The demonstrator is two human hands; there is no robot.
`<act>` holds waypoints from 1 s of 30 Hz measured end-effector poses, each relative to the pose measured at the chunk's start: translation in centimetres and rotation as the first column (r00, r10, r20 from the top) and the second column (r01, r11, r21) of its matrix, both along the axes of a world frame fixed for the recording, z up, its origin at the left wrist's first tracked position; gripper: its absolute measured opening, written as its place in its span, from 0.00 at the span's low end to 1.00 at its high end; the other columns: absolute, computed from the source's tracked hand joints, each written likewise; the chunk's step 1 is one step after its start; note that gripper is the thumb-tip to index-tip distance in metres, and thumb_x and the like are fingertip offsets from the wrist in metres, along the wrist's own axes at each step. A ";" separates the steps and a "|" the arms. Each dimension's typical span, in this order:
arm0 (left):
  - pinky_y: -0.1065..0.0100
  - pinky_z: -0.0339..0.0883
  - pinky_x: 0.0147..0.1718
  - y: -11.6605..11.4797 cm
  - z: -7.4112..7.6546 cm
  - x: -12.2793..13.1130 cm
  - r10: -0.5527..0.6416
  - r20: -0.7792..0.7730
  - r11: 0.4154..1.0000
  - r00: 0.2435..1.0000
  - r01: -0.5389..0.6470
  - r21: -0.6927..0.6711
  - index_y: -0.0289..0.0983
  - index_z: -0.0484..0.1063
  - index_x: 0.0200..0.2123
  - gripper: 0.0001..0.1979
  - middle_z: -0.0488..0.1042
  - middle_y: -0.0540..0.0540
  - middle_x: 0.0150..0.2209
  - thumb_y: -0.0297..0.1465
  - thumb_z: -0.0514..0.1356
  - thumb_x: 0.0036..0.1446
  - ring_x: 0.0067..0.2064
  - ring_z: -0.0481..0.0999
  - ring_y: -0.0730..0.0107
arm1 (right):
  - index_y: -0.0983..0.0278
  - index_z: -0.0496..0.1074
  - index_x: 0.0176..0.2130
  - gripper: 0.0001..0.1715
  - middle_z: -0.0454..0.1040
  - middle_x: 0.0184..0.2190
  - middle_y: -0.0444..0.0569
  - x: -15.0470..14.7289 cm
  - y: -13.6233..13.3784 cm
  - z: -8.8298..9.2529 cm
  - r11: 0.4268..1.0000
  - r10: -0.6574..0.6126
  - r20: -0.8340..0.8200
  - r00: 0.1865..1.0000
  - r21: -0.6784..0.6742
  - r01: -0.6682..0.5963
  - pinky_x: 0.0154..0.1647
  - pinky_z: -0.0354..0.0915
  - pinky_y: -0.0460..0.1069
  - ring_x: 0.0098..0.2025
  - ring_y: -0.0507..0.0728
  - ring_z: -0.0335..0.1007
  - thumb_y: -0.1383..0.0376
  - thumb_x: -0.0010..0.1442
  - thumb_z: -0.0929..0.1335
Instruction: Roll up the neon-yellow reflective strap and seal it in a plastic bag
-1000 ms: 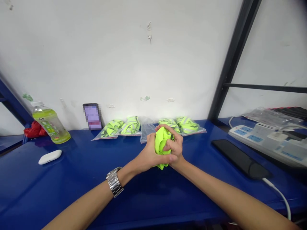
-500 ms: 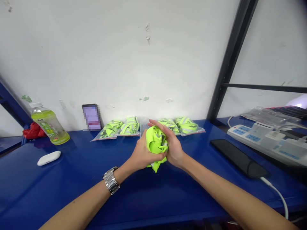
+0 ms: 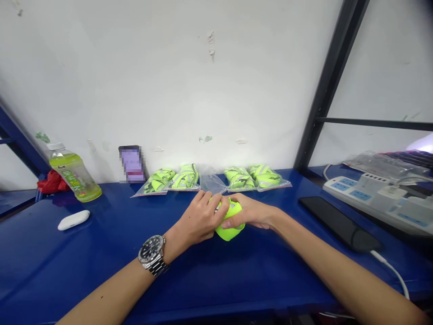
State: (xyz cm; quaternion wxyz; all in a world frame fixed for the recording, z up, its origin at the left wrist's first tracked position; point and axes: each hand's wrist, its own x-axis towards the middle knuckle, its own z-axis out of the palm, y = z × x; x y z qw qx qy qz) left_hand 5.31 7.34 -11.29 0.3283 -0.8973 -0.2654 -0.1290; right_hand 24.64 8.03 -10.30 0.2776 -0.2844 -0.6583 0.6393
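A bundle of neon-yellow reflective fabric (image 3: 230, 233) is squeezed between both hands above the middle of the blue table. My left hand (image 3: 203, 215), with a metal watch on its wrist, curls its fingers over the left and top of the bundle. From the right, my right hand (image 3: 252, 211) grips it, thumb across the front. The fingers hide much of the fabric. Behind them, along the wall, lie clear zip bags with similar yellow bundles, one pair at left (image 3: 184, 177) and one at right (image 3: 240, 178). Between the pairs is a clear bag (image 3: 211, 179) with no yellow fabric visible in it.
On the left of the blue table (image 3: 111, 243) are a drink bottle (image 3: 76, 174), a white earbud case (image 3: 73, 220) and a red crumpled item (image 3: 53, 182). A phone (image 3: 132, 164) leans on the wall. At right lie a cabled black phone (image 3: 338, 223) and a power strip (image 3: 358, 192).
My left hand has turned over, palm down, and now covers the bundle's top left. My right hand has gone from flat against its side to gripping it. Less of the fabric shows.
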 end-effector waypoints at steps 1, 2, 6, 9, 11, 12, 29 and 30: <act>0.55 0.65 0.38 -0.1 0.0 0.1 -0.007 -0.009 0.999 1.000 0.007 0.032 0.31 0.61 0.50 0.19 0.71 0.34 0.43 0.23 0.51 0.53 0.37 0.71 0.56 | 0.67 0.74 0.35 0.22 0.70 0.27 0.41 -0.1 -0.1 -0.3 0.999 0.021 -0.039 0.999 -0.025 -0.022 0.27 0.62 0.42 0.28 0.49 0.65 0.67 0.38 0.78; 0.55 0.65 0.39 -0.3 0.0 0.2 -0.019 -0.010 0.998 1.000 0.020 0.060 0.30 0.61 0.49 0.16 0.72 0.35 0.43 0.24 0.50 0.57 0.37 0.71 0.57 | 0.67 0.74 0.34 0.21 0.71 0.27 0.41 -0.2 -0.2 -0.5 0.998 0.032 -0.082 0.996 -0.050 -0.037 0.29 0.63 0.43 0.29 0.49 0.66 0.68 0.38 0.78; 0.55 0.66 0.40 -0.5 0.1 0.3 -0.109 0.033 0.988 0.993 0.105 0.117 0.29 0.61 0.50 0.13 0.72 0.34 0.44 0.24 0.46 0.63 0.39 0.73 0.57 | 0.67 0.72 0.31 0.20 0.71 0.26 0.40 -0.7 -0.6 -1.2 0.995 -0.025 -0.190 0.981 -0.095 0.007 0.32 0.64 0.46 0.29 0.50 0.66 0.71 0.35 0.77; 0.54 0.66 0.43 -0.4 0.2 0.2 -0.171 0.077 0.978 0.982 0.160 0.135 0.29 0.60 0.51 0.14 0.72 0.32 0.46 0.23 0.45 0.64 0.43 0.73 0.56 | 0.65 0.71 0.33 0.23 0.69 0.25 0.38 -1.0 -0.9 -1.6 0.983 -0.151 -0.236 0.960 -0.141 0.120 0.30 0.62 0.46 0.28 0.51 0.66 0.73 0.33 0.75; 0.54 0.67 0.43 -0.3 0.3 0.1 -0.200 0.087 0.968 0.976 0.183 0.174 0.28 0.60 0.52 0.14 0.72 0.32 0.47 0.23 0.47 0.64 0.45 0.73 0.55 | 0.64 0.70 0.35 0.25 0.69 0.25 0.38 -1.2 -1.0 -1.9 0.964 -0.242 -0.248 0.938 -0.166 0.205 0.29 0.62 0.46 0.28 0.51 0.66 0.74 0.32 0.74; 0.55 0.67 0.43 -0.2 0.2 0.1 -0.207 0.086 0.963 0.975 0.187 0.195 0.27 0.60 0.52 0.15 0.72 0.31 0.49 0.22 0.48 0.63 0.46 0.73 0.54 | 0.64 0.70 0.35 0.26 0.68 0.25 0.38 -1.3 -1.0 -2.0 0.955 -0.279 -0.248 0.928 -0.169 0.243 0.29 0.61 0.46 0.28 0.51 0.65 0.74 0.32 0.74; 0.41 0.54 0.55 -1.0 2.0 0.2 0.107 -0.078 0.985 0.991 -0.117 -0.130 0.36 0.47 0.65 0.44 0.48 0.37 0.68 0.22 0.59 0.43 0.61 0.56 0.43 | 0.63 0.71 0.33 0.19 0.70 0.26 0.40 -0.8 0.2 -2.4 0.915 -0.401 -0.225 0.888 -0.049 0.401 0.30 0.62 0.46 0.30 0.52 0.66 0.73 0.35 0.71; 0.42 0.54 0.55 -1.0 2.1 0.1 0.100 -0.082 0.984 0.992 -0.111 -0.141 0.36 0.45 0.65 0.45 0.47 0.38 0.68 0.22 0.59 0.44 0.62 0.56 0.44 | 0.63 0.71 0.34 0.21 0.71 0.27 0.40 -0.6 0.3 -2.4 0.908 -0.418 -0.220 0.881 -0.053 0.417 0.31 0.63 0.47 0.31 0.53 0.67 0.73 0.35 0.71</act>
